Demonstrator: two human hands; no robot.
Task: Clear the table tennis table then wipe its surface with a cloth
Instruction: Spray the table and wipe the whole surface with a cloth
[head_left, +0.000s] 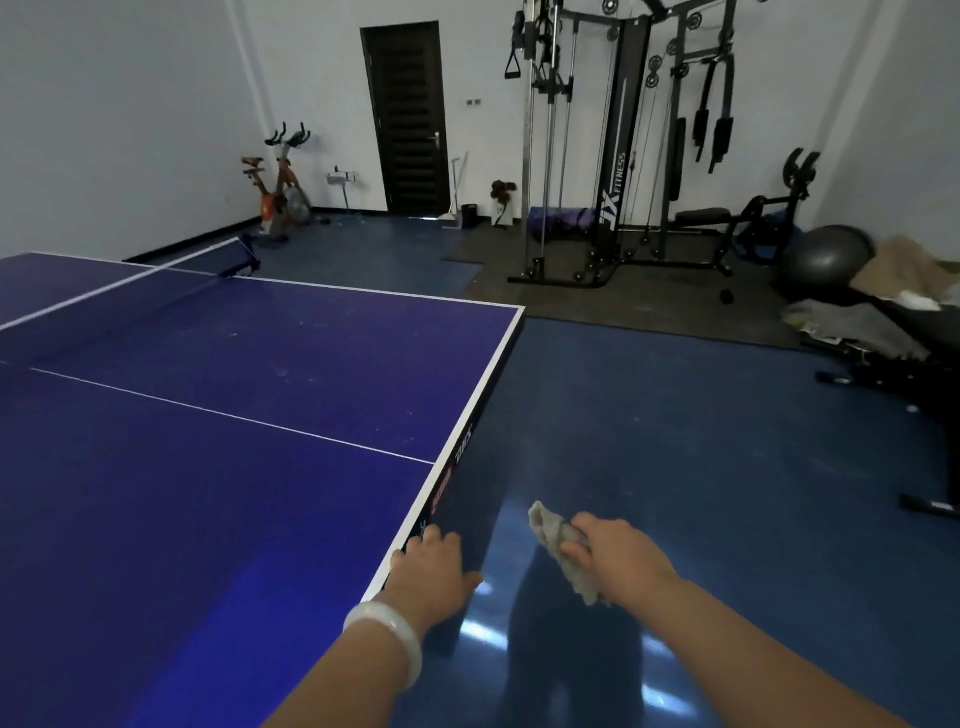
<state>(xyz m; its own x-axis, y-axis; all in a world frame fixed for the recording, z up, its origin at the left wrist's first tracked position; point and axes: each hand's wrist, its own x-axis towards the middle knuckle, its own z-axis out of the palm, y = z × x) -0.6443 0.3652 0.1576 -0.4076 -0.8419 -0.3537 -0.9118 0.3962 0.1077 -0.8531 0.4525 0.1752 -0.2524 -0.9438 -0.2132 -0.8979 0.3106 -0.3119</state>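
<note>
Home gym: cable machine (613, 140), exercise bike (278, 192), table tennis table (208, 415).

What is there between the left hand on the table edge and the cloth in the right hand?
Nothing: in the head view only bare blue floor shows between the left hand and the cloth.
</note>
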